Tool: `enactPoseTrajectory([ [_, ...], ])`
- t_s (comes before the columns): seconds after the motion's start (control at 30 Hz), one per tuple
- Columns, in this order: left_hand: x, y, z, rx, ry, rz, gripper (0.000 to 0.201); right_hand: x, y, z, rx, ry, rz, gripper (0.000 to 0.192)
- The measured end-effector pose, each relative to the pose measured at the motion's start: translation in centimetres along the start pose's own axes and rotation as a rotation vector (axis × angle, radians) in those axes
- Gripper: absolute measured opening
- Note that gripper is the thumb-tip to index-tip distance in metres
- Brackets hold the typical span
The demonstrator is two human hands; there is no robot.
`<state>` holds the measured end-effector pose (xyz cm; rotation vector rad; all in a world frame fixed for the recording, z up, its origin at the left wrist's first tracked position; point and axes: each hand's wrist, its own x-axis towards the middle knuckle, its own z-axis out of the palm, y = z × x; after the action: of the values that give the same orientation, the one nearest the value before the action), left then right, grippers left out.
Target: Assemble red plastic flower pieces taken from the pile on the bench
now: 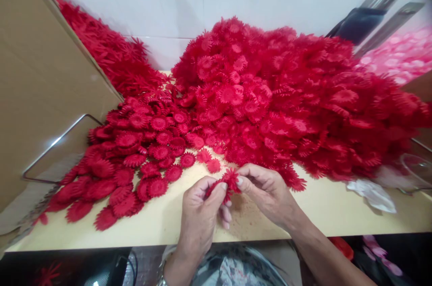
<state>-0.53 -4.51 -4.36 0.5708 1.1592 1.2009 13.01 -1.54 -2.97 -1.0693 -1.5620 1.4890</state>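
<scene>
- Two thumbs on the job: the left hand (201, 205) presses its thumb onto red petals, fingers curled beneath, while the right hand (268, 191) pinches the right-hand edge between thumb and forefinger.
- Caught between them, above the pale yellow, flat tabletop (324, 218), is the bright red, many-pointed, thin-petalled flower piece (231, 180).
- Trouble could start right at those fingertips: pinch too hard, and a narrow petal may well crease or tear; pull unevenly, and the whole burst could go crooked.
- And what a look it has! Spiky points fan every way, seemingly in layers; the left part hides under the thumb. Cloth or soft plastic? Can't tell.
- Just beyond, small, red, fringed discs (213, 166) lie on the tabletop; one slip, and the piece could get lost among them, red on red.
- Farther back looms a tall, crimson, loosely heaped mound of frilly-edged blossoms (253, 92); a nudge at its foot could send some sliding down toward the hands.
</scene>
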Motion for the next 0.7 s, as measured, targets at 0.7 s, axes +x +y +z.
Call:
enactPoseTrajectory([
  [0.7, -0.5, 0.0, -0.2, -0.116, -0.046, -0.03, 0.02, 0.0, 0.7, 1.0, 0.028, 0.051, 0.012, 0.03],
])
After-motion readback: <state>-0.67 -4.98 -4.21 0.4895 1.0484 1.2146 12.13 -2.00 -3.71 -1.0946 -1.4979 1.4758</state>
